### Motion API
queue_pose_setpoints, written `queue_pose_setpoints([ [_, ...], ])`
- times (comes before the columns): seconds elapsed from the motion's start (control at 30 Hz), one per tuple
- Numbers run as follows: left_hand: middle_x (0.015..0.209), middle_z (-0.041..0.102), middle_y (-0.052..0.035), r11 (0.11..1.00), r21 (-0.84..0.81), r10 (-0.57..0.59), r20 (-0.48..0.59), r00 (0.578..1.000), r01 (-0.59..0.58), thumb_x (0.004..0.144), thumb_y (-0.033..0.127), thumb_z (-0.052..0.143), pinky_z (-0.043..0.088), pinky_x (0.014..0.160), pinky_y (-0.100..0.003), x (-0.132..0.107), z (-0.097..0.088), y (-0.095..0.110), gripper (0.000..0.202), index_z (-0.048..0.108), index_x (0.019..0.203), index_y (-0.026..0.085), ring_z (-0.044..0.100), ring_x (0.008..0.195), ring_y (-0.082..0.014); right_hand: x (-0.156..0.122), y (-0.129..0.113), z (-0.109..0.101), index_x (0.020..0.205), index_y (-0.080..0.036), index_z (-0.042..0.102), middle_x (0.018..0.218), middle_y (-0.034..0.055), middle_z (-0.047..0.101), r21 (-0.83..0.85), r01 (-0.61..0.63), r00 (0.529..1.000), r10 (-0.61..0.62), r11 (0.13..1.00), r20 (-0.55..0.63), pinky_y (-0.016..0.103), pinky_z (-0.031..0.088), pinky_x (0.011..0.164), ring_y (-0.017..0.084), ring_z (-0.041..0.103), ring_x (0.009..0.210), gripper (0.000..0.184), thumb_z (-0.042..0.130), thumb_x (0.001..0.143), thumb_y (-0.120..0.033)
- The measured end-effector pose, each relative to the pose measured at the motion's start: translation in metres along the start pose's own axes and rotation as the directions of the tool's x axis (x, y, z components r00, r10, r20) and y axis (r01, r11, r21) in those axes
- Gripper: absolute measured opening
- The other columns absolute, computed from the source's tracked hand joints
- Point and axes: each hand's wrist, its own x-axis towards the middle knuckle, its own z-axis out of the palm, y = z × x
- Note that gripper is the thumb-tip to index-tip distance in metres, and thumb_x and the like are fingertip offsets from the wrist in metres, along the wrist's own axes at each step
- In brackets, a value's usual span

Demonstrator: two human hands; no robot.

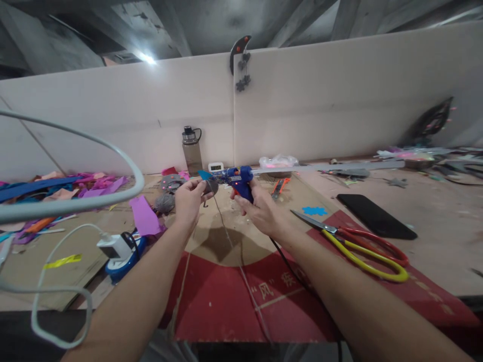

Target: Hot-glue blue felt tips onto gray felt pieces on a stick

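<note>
In the head view, my right hand [261, 207] is wrapped round the handle of a blue hot glue gun [243, 187]. A long translucent glue stick [339, 166] sticks out of its back, and its nozzle points left. My left hand [190, 200] pinches a small blue felt piece [205, 175] close to the nozzle; whether they touch I cannot tell. A dark rounded piece [212, 187] shows beside those fingertips. From there a thin grey cord [222, 217] hangs toward the table's front edge. Both hands are raised over the red and tan cardboard [215, 294].
Large scissors [349, 239] with red and yellow handles, a black phone [376, 216] and a blue felt flower [314, 211] lie to the right. An orange cutter [279, 187] and water bottle [192, 153] are behind. Felt scraps [64, 188], a charger [115, 247] and white cable [128, 166] occupy the left.
</note>
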Motion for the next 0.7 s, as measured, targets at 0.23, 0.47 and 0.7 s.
queue_pose_setpoints([
  [0.23, 0.073, 0.063, -0.0034, 0.997, 0.053, 0.053, 0.018, 0.998, -0.053, 0.064, 0.028, 0.069, 0.055, 0.062, -0.027, -0.0001, 0.0004, -0.0023, 0.017, 0.065, 0.071, 0.013, 0.061, 0.068, -0.0127, 0.001, -0.0021, -0.0008, 0.108, -0.021, 0.044, 0.093, 0.006, 0.057, -0.115, 0.012, 1.0, -0.014, 0.993, -0.017, 0.035, 0.046, 0.073, 0.019, 0.055, 0.084, 0.028, 0.046, 0.08, -0.022],
  [0.47, 0.07, 0.062, -0.0022, 0.998, 0.028, 0.053, -0.003, 0.999, -0.053, 0.062, 0.027, 0.07, 0.055, 0.064, -0.028, -0.0018, 0.0014, 0.0003, 0.017, 0.064, 0.07, 0.013, 0.061, 0.065, -0.012, -0.0001, -0.003, -0.0012, 0.108, -0.02, 0.045, 0.092, 0.0072, 0.057, -0.223, 0.007, 0.999, -0.016, 0.975, -0.038, 0.036, 0.043, 0.074, 0.021, 0.054, 0.082, 0.026, 0.046, 0.082, -0.026],
  [0.7, 0.071, 0.062, -0.0025, 0.995, 0.065, 0.075, -0.027, 0.997, -0.073, 0.063, 0.027, 0.068, 0.054, 0.059, -0.024, -0.0013, 0.0014, 0.002, 0.016, 0.064, 0.072, 0.013, 0.061, 0.066, -0.0118, 0.0007, -0.0023, -0.0022, 0.116, -0.02, 0.043, 0.093, 0.0075, 0.057, -0.221, 0.01, 0.999, -0.021, 0.975, -0.046, 0.036, 0.043, 0.076, 0.022, 0.054, 0.087, 0.035, 0.045, 0.082, -0.026],
])
